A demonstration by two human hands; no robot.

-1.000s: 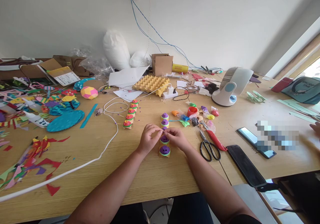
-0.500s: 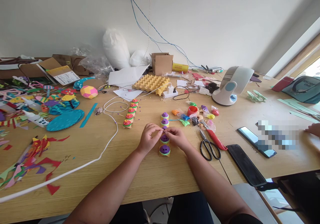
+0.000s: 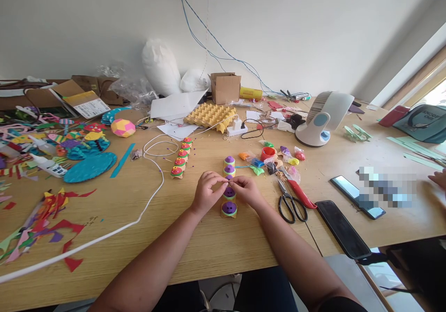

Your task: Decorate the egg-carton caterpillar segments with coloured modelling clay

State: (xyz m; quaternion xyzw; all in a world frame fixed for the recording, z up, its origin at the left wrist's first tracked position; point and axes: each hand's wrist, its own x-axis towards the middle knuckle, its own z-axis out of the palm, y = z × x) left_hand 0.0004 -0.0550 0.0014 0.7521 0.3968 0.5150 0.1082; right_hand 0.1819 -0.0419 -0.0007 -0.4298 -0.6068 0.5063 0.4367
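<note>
In front of me stands a strip of egg-carton cups (image 3: 229, 208) topped with purple clay mounds; the nearest ones carry small dark dots. Above its middle, my left hand (image 3: 209, 193) and my right hand (image 3: 245, 191) meet with fingertips pinched together. Whatever tiny piece lies between them is too small to name, and the hands partly hide the middle cups. Left of them lies a second egg-carton strip (image 3: 181, 158) with red and green clay tops, thin sticks poking from its sides.
To the right are bags of coloured clay (image 3: 258, 162), black-handled scissors (image 3: 291, 205), a red-handled knife (image 3: 301, 193), phones (image 3: 343, 228) and a fan (image 3: 322, 119). A white cable (image 3: 104, 235) crosses the left side, near paper scraps (image 3: 57, 214). Another person's hand (image 3: 438, 179) shows at the right edge.
Both hands stay pinched over the strip, with hardly any movement. The other person's hand at the right edge has shifted slightly.
</note>
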